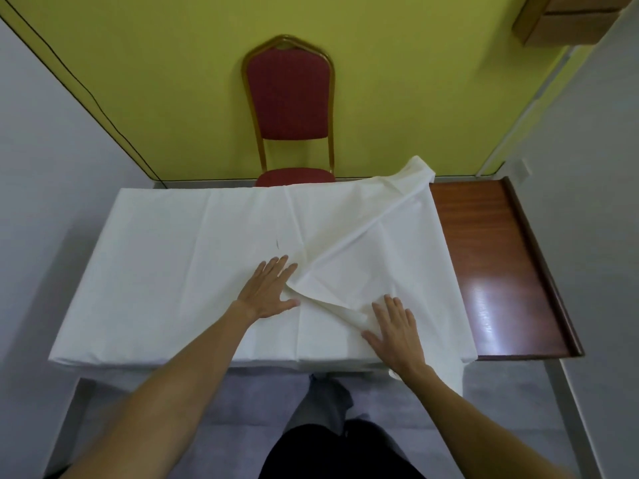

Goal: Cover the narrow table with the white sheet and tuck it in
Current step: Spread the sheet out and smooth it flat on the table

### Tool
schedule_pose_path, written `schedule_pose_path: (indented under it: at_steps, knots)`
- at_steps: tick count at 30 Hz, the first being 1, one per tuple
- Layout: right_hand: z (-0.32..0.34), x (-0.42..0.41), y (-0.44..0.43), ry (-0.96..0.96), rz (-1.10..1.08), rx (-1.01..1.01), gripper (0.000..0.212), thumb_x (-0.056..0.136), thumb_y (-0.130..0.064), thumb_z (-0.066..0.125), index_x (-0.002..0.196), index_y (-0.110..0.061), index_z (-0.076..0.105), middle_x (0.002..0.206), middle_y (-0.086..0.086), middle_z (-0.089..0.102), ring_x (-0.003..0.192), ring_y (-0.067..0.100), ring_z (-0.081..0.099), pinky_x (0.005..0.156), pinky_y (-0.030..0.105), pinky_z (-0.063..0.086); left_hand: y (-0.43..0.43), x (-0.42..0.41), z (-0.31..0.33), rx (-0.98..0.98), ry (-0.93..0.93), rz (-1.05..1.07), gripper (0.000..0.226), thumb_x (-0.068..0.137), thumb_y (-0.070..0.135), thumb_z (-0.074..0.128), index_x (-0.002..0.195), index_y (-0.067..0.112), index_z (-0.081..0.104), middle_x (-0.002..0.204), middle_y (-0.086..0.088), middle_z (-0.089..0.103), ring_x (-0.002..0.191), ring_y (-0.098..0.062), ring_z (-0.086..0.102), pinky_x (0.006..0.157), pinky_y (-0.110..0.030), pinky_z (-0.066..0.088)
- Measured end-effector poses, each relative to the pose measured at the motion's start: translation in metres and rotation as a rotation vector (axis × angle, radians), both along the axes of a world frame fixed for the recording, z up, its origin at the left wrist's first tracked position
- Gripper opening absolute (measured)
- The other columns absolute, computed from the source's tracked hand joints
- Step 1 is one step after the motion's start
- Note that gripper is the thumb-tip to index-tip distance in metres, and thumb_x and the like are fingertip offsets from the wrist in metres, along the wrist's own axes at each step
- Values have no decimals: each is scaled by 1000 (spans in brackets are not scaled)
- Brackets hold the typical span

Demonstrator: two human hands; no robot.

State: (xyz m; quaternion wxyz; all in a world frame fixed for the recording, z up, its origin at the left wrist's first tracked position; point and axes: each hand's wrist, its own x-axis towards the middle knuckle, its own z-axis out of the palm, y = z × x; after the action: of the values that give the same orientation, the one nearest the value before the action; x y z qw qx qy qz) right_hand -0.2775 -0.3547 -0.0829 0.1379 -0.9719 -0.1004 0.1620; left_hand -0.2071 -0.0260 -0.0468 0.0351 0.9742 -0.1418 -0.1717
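Note:
The white sheet (179, 257) lies over most of the narrow table (498, 271), whose bare red-brown wood shows only at the right end. A triangular flap of the sheet (349, 267) is folded back diagonally, from the far right corner down toward the middle. My left hand (268, 288) rests flat on the sheet with fingers spread, just left of the flap's tip. My right hand (394, 331) presses flat on the sheet near the front edge, beside the flap's lower fold. Neither hand holds anything.
A red padded chair with a gold frame (289, 108) stands behind the table against the yellow wall. Grey walls close in on both sides. The sheet hangs over the front and left edges. My legs stand on grey floor (501, 392) below the front edge.

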Motion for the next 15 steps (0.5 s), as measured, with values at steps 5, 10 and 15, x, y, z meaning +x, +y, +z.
schedule_pose_path:
  at_steps: [5, 10, 15]
  knots:
    - [-21, 4, 3, -207, -67, 25, 23, 93, -32, 66, 104, -12, 67, 139, 19, 55, 130, 42, 50, 106, 56, 43, 5, 18, -30, -45, -28, -97, 61, 96, 41, 56, 150, 23, 35, 159, -7, 28, 145, -29, 29, 119, -43, 20]
    - [-13, 8, 9, -312, -183, 14, 16, 97, -27, 59, 92, -13, 56, 91, 8, 58, 74, 26, 51, 64, 36, 46, 9, 38, -44, -130, -259, -239, 36, 93, 33, 46, 114, 19, 71, 121, -9, 66, 107, -29, 63, 94, -40, 50]
    - [-7, 7, 3, -98, -336, -24, 43, 101, -55, 18, 98, -21, 45, 80, -1, 56, 61, 19, 53, 52, 34, 48, 7, 78, -48, -170, -268, -354, 32, 90, 15, 34, 96, 18, 66, 88, -2, 63, 82, -23, 59, 79, -34, 49]
